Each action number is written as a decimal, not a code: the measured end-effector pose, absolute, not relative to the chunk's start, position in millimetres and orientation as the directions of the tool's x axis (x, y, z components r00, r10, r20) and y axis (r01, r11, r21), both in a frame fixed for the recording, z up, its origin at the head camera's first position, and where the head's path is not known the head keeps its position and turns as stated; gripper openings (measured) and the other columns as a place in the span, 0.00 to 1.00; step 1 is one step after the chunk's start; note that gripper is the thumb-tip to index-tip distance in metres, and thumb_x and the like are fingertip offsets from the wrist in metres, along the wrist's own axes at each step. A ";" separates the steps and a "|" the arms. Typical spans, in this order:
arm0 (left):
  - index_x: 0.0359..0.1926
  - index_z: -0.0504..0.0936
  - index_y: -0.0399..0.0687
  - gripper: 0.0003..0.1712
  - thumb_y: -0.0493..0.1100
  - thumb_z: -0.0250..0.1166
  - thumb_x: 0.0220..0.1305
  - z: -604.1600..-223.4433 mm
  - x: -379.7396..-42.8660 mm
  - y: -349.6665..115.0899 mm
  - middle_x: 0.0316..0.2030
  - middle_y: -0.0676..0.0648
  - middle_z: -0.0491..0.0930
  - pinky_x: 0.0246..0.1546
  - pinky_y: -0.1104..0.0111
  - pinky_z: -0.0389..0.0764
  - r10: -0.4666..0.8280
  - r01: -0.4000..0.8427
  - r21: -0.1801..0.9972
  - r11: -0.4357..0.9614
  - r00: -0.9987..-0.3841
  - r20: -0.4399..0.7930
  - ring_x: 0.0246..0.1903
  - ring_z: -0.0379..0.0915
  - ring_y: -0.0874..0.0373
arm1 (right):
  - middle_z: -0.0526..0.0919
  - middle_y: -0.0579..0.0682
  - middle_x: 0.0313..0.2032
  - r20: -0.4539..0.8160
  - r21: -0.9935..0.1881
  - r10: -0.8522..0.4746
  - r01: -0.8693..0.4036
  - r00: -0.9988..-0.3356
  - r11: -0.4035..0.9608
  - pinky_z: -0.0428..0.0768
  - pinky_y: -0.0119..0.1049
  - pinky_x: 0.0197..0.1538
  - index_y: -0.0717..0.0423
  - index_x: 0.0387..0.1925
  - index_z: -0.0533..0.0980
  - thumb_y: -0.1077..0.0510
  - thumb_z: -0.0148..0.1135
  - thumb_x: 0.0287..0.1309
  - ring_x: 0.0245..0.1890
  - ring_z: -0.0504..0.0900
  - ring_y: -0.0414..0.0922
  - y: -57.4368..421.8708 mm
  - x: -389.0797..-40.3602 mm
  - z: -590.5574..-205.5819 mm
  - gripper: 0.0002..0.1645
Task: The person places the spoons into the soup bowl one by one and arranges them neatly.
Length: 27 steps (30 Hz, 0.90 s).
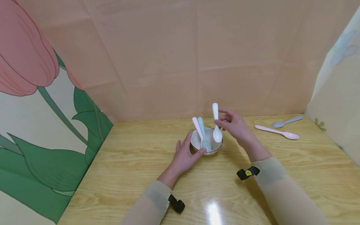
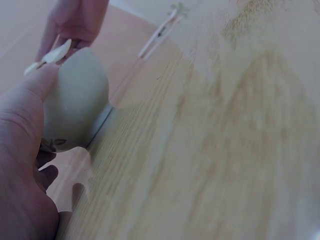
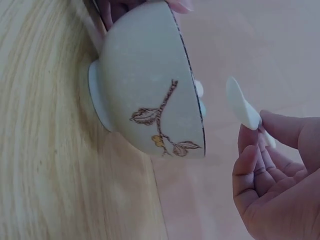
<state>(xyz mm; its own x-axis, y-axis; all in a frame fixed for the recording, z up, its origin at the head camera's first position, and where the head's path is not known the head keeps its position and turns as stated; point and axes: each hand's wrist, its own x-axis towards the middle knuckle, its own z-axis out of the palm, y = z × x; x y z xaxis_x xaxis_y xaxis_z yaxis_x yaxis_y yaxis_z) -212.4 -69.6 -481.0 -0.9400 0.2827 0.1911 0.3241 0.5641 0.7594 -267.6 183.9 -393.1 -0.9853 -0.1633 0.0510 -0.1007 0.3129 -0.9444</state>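
Your worktop [image 1: 126, 162] is light, yellowish wood grain, with a bright glare near the frame's bottom centre. Just right of centre, you have a bowl [image 3: 142, 75] standing upright on it; at right, a pink spoon [image 1: 277, 131] lies just below a grey spoon [image 1: 285, 122].

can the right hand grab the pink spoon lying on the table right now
Probably not right away: the right hand pinches the white spoon, so its fingers look busy, though nothing seems to block its way to the pink spoon.
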 end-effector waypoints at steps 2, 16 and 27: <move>0.90 0.50 0.57 0.55 0.69 0.66 0.77 -480.8 -212.2 -69.5 0.83 0.46 0.64 0.84 0.38 0.34 0.281 0.323 0.757 0.568 -0.941 0.191 0.82 0.60 0.48 | 0.85 0.62 0.54 0.055 -0.943 -0.163 -0.105 -0.985 0.316 0.85 0.38 0.49 0.53 0.85 0.63 0.54 0.70 0.78 0.45 0.85 0.50 182.1 -266.9 -393.9 0.42; 0.90 0.48 0.61 0.56 0.70 0.66 0.76 -479.6 -211.8 -69.2 0.84 0.49 0.64 0.84 0.40 0.32 0.287 0.316 0.756 0.573 -0.942 0.177 0.82 0.59 0.51 | 0.86 0.63 0.49 0.099 -0.924 -0.236 -0.178 -0.967 0.339 0.86 0.41 0.45 0.47 0.90 0.49 0.60 0.71 0.76 0.41 0.89 0.53 172.2 -269.0 -405.5 0.55; 0.90 0.49 0.60 0.55 0.70 0.66 0.76 -477.9 -211.2 -69.0 0.83 0.49 0.64 0.84 0.38 0.32 0.290 0.319 0.759 0.567 -0.940 0.177 0.82 0.59 0.50 | 0.85 0.64 0.48 0.107 -0.904 -0.280 -0.210 -0.954 0.371 0.84 0.38 0.43 0.43 0.91 0.46 0.62 0.72 0.75 0.42 0.89 0.58 168.8 -265.9 -406.9 0.59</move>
